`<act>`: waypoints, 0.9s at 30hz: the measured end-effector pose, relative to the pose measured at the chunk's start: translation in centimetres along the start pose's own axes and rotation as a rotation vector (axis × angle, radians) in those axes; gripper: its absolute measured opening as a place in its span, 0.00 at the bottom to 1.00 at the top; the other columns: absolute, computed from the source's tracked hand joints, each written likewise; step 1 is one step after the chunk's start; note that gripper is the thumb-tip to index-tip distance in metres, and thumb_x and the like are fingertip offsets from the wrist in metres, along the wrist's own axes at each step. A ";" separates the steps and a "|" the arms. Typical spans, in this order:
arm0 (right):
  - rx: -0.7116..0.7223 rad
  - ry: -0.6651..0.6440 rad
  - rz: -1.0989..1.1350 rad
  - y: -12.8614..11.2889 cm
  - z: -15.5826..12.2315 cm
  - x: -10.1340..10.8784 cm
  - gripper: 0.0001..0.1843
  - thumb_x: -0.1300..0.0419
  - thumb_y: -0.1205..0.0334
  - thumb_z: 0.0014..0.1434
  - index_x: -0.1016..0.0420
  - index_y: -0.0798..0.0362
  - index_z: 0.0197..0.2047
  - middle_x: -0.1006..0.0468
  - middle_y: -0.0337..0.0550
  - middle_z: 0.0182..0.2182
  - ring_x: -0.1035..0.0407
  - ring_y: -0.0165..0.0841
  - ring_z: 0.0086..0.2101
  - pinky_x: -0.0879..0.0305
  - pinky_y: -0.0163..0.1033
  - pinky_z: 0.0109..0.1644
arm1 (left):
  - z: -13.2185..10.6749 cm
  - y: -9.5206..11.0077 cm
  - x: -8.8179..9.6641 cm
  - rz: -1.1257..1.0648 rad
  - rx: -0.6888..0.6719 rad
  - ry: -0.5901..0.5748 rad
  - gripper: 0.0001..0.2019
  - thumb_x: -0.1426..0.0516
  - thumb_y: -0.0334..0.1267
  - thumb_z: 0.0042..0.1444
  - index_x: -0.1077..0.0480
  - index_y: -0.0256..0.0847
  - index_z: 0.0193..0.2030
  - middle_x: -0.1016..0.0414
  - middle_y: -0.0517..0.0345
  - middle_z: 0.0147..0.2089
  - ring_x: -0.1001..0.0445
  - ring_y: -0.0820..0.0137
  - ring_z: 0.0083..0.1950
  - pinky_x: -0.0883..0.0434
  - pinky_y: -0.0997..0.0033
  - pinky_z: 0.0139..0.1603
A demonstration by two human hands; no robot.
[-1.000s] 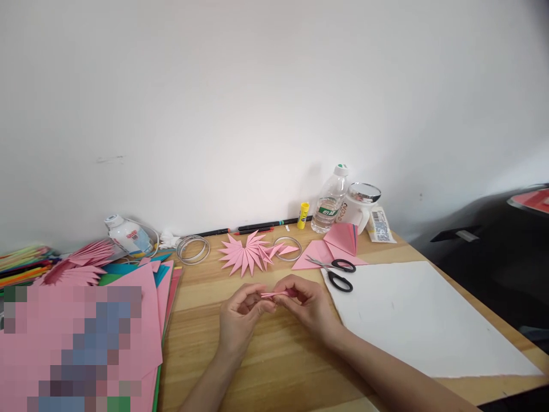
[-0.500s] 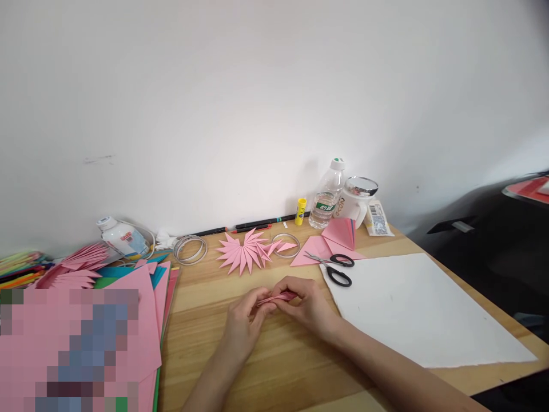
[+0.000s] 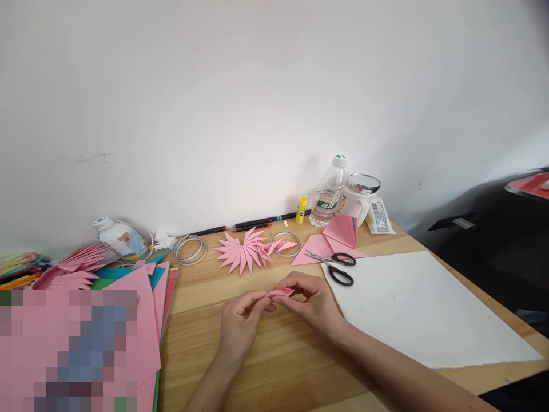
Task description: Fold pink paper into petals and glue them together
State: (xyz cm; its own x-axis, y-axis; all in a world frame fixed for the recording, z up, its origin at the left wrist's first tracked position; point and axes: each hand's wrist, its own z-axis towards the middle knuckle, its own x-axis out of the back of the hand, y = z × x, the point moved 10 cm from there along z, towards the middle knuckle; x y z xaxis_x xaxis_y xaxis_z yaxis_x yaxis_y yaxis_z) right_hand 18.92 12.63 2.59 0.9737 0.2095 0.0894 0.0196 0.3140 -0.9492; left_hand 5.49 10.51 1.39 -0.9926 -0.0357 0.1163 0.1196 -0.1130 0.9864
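Note:
Between my two hands, above the wooden table, is a small folded piece of pink paper. My left hand pinches its left end between thumb and fingers. On its right side my right hand grips it, thumb below and index finger above; the fingers hide part of it. Just beyond the hands lies a spiky pink folded-paper fan, with small folded pieces at its right. Black-handled scissors rest open, partly on a white sheet, near more pink paper.
Along the wall stand a yellow glue stick, a water bottle and a white mug, with pens lying alongside. Tape rolls lie further left. Stacked coloured paper covers the left side, beside a white bottle.
My left fingers have shifted slightly left along the pink paper, and more of the piece shows between my hands. The right hand stays nearly in place. The view has moved slightly.

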 end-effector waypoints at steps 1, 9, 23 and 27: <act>-0.001 0.012 0.003 0.1 0.0 0.1 0.09 0.35 0.58 0.48 0.24 0.54 0.31 0.22 0.42 0.27 0.29 0.32 0.28 0.30 0.34 0.30 | 0.0 0.0 0.0 -0.005 0.006 0.003 0.09 0.41 0.40 0.49 0.24 0.37 0.30 0.22 0.55 0.26 0.23 0.67 0.26 0.25 0.71 0.30; -0.077 0.058 0.054 1.3 -0.1 0.6 0.11 0.33 0.56 0.45 0.23 0.53 0.30 0.21 0.43 0.27 0.28 0.33 0.26 0.30 0.36 0.30 | 0.0 -0.2 0.0 -0.018 0.009 0.006 0.09 0.40 0.41 0.48 0.23 0.37 0.31 0.21 0.54 0.27 0.23 0.66 0.27 0.25 0.70 0.30; -0.167 0.012 0.175 2.0 0.0 0.1 0.12 0.35 0.55 0.47 0.25 0.53 0.33 0.22 0.42 0.28 0.27 0.33 0.29 0.29 0.37 0.34 | -0.3 -1.5 -2.3 -0.107 0.143 -0.211 0.16 0.45 0.49 0.52 0.31 0.37 0.35 0.22 0.52 0.32 0.23 0.66 0.28 0.25 0.67 0.30; -0.140 -0.086 0.134 1.7 0.0 -1.0 0.16 0.34 0.55 0.46 0.26 0.53 0.37 0.23 0.41 0.29 0.29 0.31 0.30 0.31 0.36 0.35 | -0.4 -1.6 -2.3 -0.089 0.115 -0.218 0.15 0.45 0.50 0.52 0.31 0.38 0.32 0.23 0.52 0.29 0.24 0.67 0.28 0.26 0.68 0.30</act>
State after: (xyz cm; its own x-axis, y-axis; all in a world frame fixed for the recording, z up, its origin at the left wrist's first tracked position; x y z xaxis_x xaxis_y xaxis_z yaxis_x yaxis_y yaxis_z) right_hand 18.02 12.99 0.95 0.9469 0.3209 -0.0209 -0.0716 0.1470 -0.9865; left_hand 7.59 10.39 -0.50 -0.9819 0.1854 0.0384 0.0405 0.0079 0.9991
